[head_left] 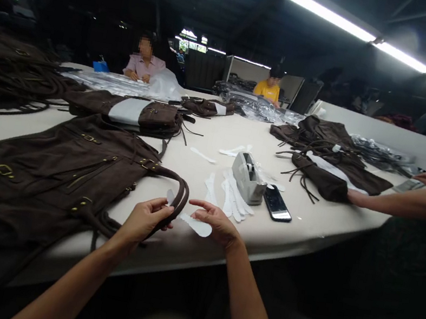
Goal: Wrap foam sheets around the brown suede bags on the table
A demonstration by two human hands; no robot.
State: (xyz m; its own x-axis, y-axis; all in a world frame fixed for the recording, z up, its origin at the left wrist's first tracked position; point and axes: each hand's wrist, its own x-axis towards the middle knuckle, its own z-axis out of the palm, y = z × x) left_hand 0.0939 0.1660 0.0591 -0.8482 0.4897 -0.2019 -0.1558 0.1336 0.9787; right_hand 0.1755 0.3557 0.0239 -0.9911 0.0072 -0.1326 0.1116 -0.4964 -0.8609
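Observation:
A dark brown bag (50,169) with brass-coloured buckles and zips lies flat on the table at the left. My left hand (147,219) is closed round its looped handle (182,192), near the table's front edge. A white scallop-edged strip (199,226) passes by the handle, its rounded end sticking out to the right. Close to that end is my right hand (220,225), index finger stretched towards the handle and fingers apart. Whether it touches the strip, I cannot tell. Several similar white strips (235,196) lie beyond my right hand.
A grey tape dispenser (249,180) and a black phone (278,204) stand right of the strips. More brown bags (158,119) lie further back. At the right, a co-worker's arm (415,203) reaches to a bag (319,175). Two people sit across the table (218,127).

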